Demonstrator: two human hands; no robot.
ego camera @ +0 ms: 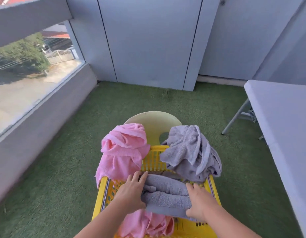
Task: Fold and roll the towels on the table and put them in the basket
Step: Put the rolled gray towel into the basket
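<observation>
While folded grey towel point(166, 194) sits inside basket point(154, 160) toward near edge, placing step: left grip point(131, 191) seemingly flat-fingered against left end, right grip point(198, 201) curled over right end. Next, likely: release, take loose pink towel point(124, 148) off far-left corner.

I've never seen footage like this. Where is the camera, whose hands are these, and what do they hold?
There is no machine. One camera, worn on a person's head, looks forward and down, so the two bare arms at the bottom are that person's own. The left hand lies with straight fingers against one end of a folded grey towel; the right hand grips the other end. They hold it in a yellow basket, with a cream stool beyond it. A pink towel hangs over the basket's left rim, a loose grey towel over its far right corner, and another pink towel lies at its near edge. A white table stands to the right.
</observation>
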